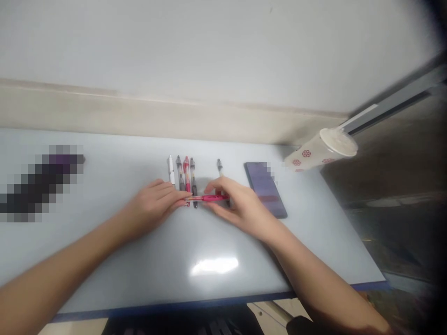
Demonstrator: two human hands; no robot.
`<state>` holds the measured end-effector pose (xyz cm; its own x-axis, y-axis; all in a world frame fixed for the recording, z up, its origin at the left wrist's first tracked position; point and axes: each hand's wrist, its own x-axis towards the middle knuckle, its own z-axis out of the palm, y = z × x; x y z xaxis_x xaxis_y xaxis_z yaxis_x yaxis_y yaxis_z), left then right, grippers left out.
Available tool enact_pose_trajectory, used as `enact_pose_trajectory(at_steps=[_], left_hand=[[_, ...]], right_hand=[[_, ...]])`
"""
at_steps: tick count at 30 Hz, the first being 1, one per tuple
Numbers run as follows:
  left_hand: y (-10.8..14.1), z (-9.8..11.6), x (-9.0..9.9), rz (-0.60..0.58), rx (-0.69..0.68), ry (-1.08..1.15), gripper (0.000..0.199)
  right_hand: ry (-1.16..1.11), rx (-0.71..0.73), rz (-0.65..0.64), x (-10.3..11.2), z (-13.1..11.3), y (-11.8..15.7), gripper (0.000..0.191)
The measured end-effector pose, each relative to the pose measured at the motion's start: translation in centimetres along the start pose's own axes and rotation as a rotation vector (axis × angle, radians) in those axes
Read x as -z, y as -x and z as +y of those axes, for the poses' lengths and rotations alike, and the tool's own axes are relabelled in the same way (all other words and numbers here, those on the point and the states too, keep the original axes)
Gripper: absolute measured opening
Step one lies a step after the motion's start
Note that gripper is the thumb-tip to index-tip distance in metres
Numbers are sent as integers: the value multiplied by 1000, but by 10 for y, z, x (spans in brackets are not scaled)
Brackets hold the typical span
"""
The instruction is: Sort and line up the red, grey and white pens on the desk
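Observation:
A pink retractable pen (209, 198) lies crosswise in front of my hands' gap, held level between my left hand (153, 204) and my right hand (237, 205). My left fingertips grip its clear end, and my right thumb and fingers pinch its pink barrel. Just behind it, a white pen (171, 170), a grey pen (179, 173), a red pen (186, 174) and a black pen (193, 182) lie side by side on the table. Another pen (220, 168) has its lower part hidden behind my right hand.
A dark phone (265, 190) lies flat by my right hand. A paper cup (323, 150) with red flowers lies tilted at the far right corner. A pixelated dark object (42, 184) sits at left. The white table's blue front edge (174, 304) runs below, with a wall behind.

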<state>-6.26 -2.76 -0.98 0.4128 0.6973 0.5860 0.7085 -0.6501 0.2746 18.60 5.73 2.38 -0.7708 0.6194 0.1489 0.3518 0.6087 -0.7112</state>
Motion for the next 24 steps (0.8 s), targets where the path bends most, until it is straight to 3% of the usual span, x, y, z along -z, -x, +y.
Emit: enact_pose_trajectory(at_steps=[4,8,11,16,20,24], left_hand=[[0,-1,0,-8,-1,6,17],[2,-4,-1,20,13,21,18],[3,-9,-1,56,25,28,18],[1,-16,-1,96,46,43,14],[2,-19,-3,85,54,65,9],[1,-19,-2,81,63,87,8]], right_hand=[[16,-56,-67,2,1,1,23],[-6,-109,-44,5,2,2,25],[-32,-145,-116,6,2,1,31],[-206,-86,37,8,5,-3,18],[-362,-146,36,10,5,-6,14],[-357,-212,66,12,1,-7,15]])
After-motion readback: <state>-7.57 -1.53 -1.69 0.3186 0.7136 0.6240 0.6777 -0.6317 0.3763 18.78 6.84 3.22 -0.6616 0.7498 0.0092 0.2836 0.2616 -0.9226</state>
